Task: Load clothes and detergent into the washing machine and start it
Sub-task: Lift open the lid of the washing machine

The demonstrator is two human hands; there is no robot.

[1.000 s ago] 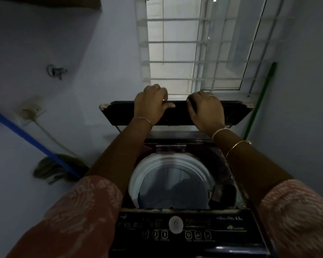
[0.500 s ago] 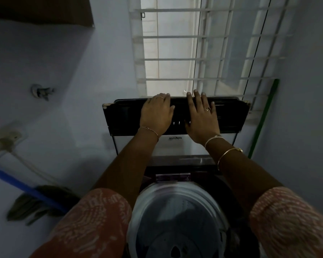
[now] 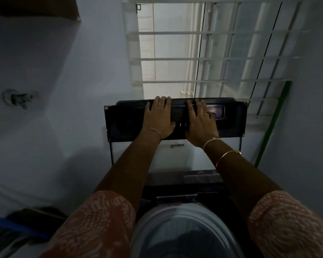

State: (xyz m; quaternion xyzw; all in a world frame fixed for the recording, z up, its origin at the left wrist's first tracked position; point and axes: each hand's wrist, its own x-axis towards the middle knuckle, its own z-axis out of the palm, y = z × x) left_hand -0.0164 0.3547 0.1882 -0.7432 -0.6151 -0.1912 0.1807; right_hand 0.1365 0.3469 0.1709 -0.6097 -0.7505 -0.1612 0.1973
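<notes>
Judging from the folded lid point(image 3: 123, 123) being pressed upright by the left hand point(image 3: 159, 118) and right hand point(image 3: 200, 123), both laid flat with fingers spread, even pressure is best kept until it rests back, leaving the drum point(image 3: 183, 229) below clear for clothes, none of which is seen.

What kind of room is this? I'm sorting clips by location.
Probably a home laundry or utility corner. A top-loading washing machine stands against the wall with its lid raised, under a barred window. A wall tap and a broom sit to the left.
</notes>
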